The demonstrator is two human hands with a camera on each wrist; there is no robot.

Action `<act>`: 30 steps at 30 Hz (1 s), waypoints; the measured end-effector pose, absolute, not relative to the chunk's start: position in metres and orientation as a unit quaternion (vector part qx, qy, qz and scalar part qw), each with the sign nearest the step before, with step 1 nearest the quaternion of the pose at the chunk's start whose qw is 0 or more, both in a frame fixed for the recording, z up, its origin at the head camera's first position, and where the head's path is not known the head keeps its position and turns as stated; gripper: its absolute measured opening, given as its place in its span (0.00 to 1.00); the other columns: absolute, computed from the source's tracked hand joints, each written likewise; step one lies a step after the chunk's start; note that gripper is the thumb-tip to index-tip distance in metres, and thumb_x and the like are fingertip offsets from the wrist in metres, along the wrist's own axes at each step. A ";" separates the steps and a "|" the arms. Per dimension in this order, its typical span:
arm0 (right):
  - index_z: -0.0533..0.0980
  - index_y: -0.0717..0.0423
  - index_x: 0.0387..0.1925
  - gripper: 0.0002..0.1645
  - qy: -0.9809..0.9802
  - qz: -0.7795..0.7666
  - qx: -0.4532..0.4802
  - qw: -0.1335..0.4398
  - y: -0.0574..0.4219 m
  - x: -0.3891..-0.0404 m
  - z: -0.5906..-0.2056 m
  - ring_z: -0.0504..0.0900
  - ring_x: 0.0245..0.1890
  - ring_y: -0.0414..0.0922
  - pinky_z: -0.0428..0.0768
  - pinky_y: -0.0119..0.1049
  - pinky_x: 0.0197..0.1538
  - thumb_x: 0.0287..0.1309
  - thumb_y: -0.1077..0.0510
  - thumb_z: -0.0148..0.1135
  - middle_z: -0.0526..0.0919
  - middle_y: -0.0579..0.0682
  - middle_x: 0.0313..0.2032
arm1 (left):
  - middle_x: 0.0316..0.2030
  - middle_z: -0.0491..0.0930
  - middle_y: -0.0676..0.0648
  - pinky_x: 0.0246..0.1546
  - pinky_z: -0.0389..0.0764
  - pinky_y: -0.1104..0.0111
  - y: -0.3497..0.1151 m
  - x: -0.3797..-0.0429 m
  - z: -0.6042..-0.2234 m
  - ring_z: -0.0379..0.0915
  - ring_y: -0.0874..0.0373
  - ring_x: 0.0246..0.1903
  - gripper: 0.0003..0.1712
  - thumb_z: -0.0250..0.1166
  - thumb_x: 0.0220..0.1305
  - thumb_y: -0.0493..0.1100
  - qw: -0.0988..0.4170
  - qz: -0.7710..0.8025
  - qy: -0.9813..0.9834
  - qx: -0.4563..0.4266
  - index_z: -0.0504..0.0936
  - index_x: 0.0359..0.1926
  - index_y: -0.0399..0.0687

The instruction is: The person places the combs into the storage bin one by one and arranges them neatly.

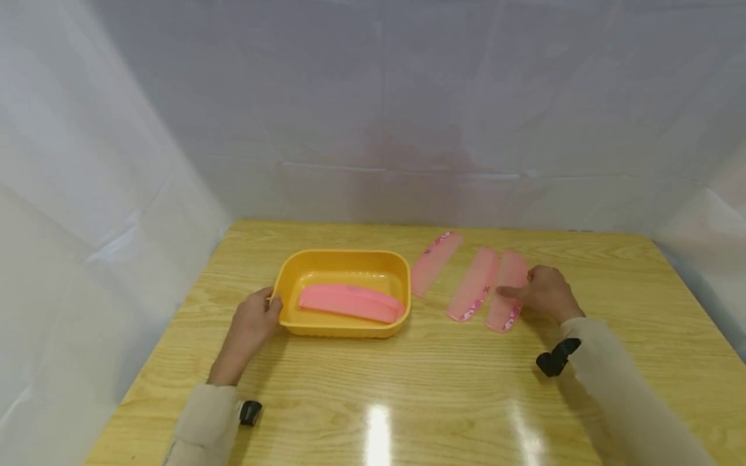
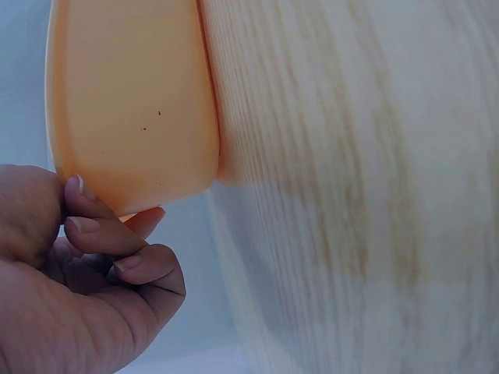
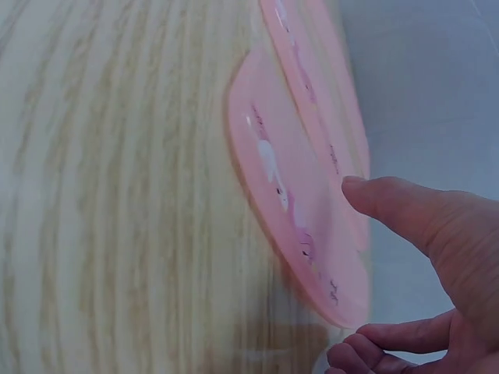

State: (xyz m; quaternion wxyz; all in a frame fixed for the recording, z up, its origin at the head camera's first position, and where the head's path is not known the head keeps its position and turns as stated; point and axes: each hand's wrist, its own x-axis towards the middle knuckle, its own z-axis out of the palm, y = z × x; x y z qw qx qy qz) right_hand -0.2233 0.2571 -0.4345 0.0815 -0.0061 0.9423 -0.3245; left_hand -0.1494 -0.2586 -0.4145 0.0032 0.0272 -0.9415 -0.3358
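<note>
Head view: we read the table (image 1: 315,382) as a clock face, with 12 o'clock at its far edge. We locate the yellow tray (image 1: 350,259) toward 11 o'clock from the table's middle, resting flat with its rim upward. Inside it we find the tray comb (image 1: 344,301), pink, with its teeth facing 6 o'clock. At the tray's 9 o'clock rim we note the left hand (image 1: 253,317), grasping that rim between thumb and fingers; the left wrist view confirms the pinch and shows us small dark specks on the tray's outer wall.

To the tray's 3 o'clock, we count three more pink combs on the table. The first comb (image 1: 434,265), nearest the tray, runs from 7 to 1 o'clock, its printed band along the 11 o'clock edge. The second comb (image 1: 473,285) lies to its 4 o'clock, band toward 5 o'clock. The third comb (image 1: 501,307) lies just beside the second at 3 o'clock. Over it we see the right hand (image 1: 544,294), thumb extended and apart from the fingertips; we class this hand as released. We cannot tell whether the thumb touches the comb.

We note a black device (image 1: 250,413) at the left wrist. Beyond the 12 o'clock edge hangs a pale sheet (image 1: 373,97)
</note>
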 end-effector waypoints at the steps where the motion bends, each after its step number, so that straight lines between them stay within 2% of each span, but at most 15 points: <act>1: 0.62 0.53 0.16 0.35 0.942 -0.327 -0.005 0.081 0.257 -0.223 -0.435 0.59 0.18 0.41 0.61 0.36 0.23 0.53 0.38 0.74 0.59 0.44 0.15 | 0.17 0.67 0.49 0.15 0.64 0.68 -0.259 -0.149 -0.414 0.61 0.59 0.15 0.18 0.48 0.77 0.39 0.003 -0.337 -0.941 0.027 0.77 0.52 0.28; 4: 0.66 0.55 0.17 0.32 0.942 -0.325 -0.005 0.080 0.256 -0.222 -0.438 0.63 0.19 0.42 0.64 0.37 0.23 0.52 0.38 0.74 0.64 0.44 0.16 | 0.17 0.67 0.49 0.15 0.64 0.68 -0.258 -0.149 -0.414 0.61 0.59 0.15 0.17 0.48 0.77 0.39 0.002 -0.339 -0.940 0.028 0.77 0.50 0.29; 8: 0.69 0.56 0.18 0.31 0.947 -0.313 -0.008 0.076 0.255 -0.221 -0.439 0.64 0.20 0.42 0.64 0.37 0.23 0.51 0.39 0.75 0.65 0.45 0.17 | 0.17 0.67 0.49 0.15 0.64 0.68 -0.257 -0.149 -0.413 0.61 0.58 0.15 0.15 0.48 0.77 0.39 0.003 -0.336 -0.941 0.031 0.77 0.46 0.31; 19: 0.69 0.58 0.23 0.30 0.945 -0.314 -0.008 0.094 0.263 -0.218 -0.433 0.64 0.21 0.43 0.63 0.37 0.25 0.53 0.40 0.75 0.65 0.46 0.19 | 0.17 0.66 0.49 0.15 0.64 0.68 -0.259 -0.150 -0.415 0.60 0.59 0.15 0.16 0.48 0.77 0.40 -0.003 -0.335 -0.941 0.038 0.77 0.48 0.30; 21: 0.71 0.61 0.27 0.30 0.945 -0.311 -0.010 0.099 0.265 -0.217 -0.432 0.66 0.23 0.45 0.65 0.38 0.27 0.54 0.41 0.74 0.67 0.48 0.21 | 0.18 0.66 0.48 0.15 0.64 0.68 -0.259 -0.150 -0.415 0.61 0.59 0.15 0.16 0.48 0.77 0.40 -0.005 -0.336 -0.941 0.038 0.77 0.49 0.30; 25: 0.75 0.71 0.40 0.33 0.947 -0.301 -0.019 0.106 0.271 -0.216 -0.432 0.72 0.29 0.49 0.71 0.40 0.31 0.57 0.43 0.73 0.77 0.56 0.30 | 0.18 0.67 0.49 0.15 0.64 0.69 -0.259 -0.152 -0.416 0.61 0.59 0.16 0.17 0.48 0.77 0.40 -0.006 -0.334 -0.942 0.039 0.77 0.50 0.30; 27: 0.74 0.75 0.47 0.36 0.948 -0.298 -0.023 0.107 0.274 -0.215 -0.432 0.75 0.33 0.52 0.75 0.43 0.35 0.58 0.45 0.73 0.80 0.62 0.36 | 0.18 0.66 0.49 0.15 0.64 0.69 -0.259 -0.152 -0.416 0.61 0.59 0.15 0.17 0.48 0.77 0.40 -0.006 -0.334 -0.942 0.037 0.77 0.50 0.29; 30: 0.71 0.79 0.53 0.40 0.947 -0.300 -0.030 0.109 0.278 -0.212 -0.431 0.78 0.39 0.57 0.79 0.49 0.41 0.59 0.46 0.73 0.79 0.68 0.43 | 0.18 0.66 0.49 0.15 0.64 0.69 -0.259 -0.152 -0.416 0.60 0.59 0.15 0.17 0.48 0.77 0.40 -0.006 -0.333 -0.942 0.039 0.77 0.50 0.30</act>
